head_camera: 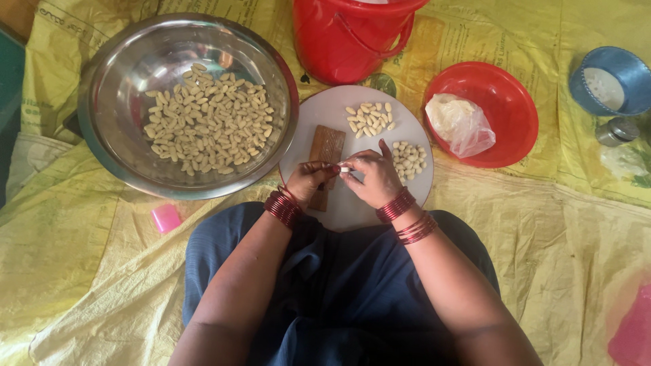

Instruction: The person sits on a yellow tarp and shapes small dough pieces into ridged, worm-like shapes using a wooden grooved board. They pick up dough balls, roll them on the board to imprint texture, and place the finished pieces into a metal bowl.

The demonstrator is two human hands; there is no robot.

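Note:
My left hand (308, 179) and my right hand (371, 177) meet over a round white board (339, 112), both pinching one small white dough piece (345, 168) between the fingertips. Red bangles ring both wrists. A ridged brown wooden block (325, 150) lies on the board under my left hand. Two small heaps sit on the board: shaped pale pieces (369, 118) at the far side and plain small dough balls (409, 159) just right of my right hand.
A large steel bowl (122, 61) at the left holds many shaped pale pieces. A red bucket (346, 37) stands beyond the board. A red plate (505, 95) with dough in a plastic bag, a blue cup (610, 81), a steel lid (616, 131), a pink cap (165, 218).

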